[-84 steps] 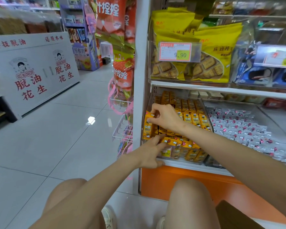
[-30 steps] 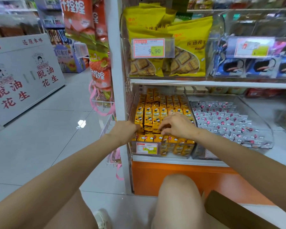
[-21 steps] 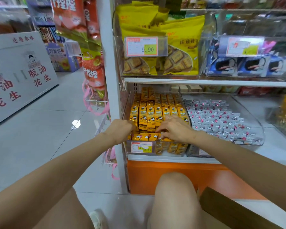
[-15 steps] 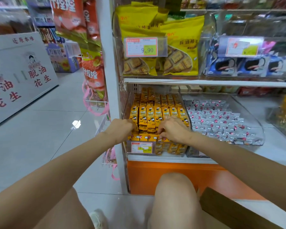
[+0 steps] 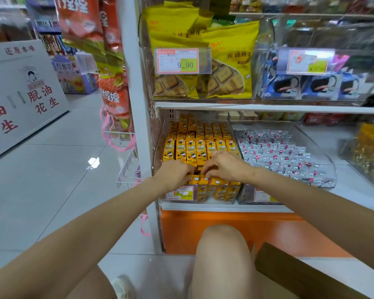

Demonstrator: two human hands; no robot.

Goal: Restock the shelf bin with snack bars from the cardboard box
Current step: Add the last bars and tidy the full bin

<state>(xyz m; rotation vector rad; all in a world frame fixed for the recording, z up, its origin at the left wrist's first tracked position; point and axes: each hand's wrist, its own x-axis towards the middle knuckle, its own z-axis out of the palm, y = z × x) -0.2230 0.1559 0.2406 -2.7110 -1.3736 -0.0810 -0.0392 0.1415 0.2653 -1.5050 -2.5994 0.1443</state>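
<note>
A clear plastic shelf bin [image 5: 160, 145] on the low shelf holds several rows of yellow-orange snack bars [image 5: 191, 151]. Both hands are inside its front part. My left hand [image 5: 174, 174] curls its fingers over the front row of bars at the left. My right hand [image 5: 226, 166] lies beside it with its fingertips pinching bars in the same front row. The fingertips of both hands are partly hidden among the packets. A brown cardboard box flap [image 5: 294, 275] shows at the bottom right beside my knee [image 5: 221, 247].
A second clear bin [image 5: 324, 167] of silver-pink wrapped sweets stands right of the snack bin. Above, a shelf edge [image 5: 268, 107] carries yellow biscuit bags [image 5: 227, 61] and blue packs. Red snack bags [image 5: 110, 93] hang on the left post. The tiled aisle floor [image 5: 52, 169] lies to the left.
Both hands have come closer together at the front row of bars; my left hand has moved from the bin's left wall in onto the packets. The view has barely shifted.
</note>
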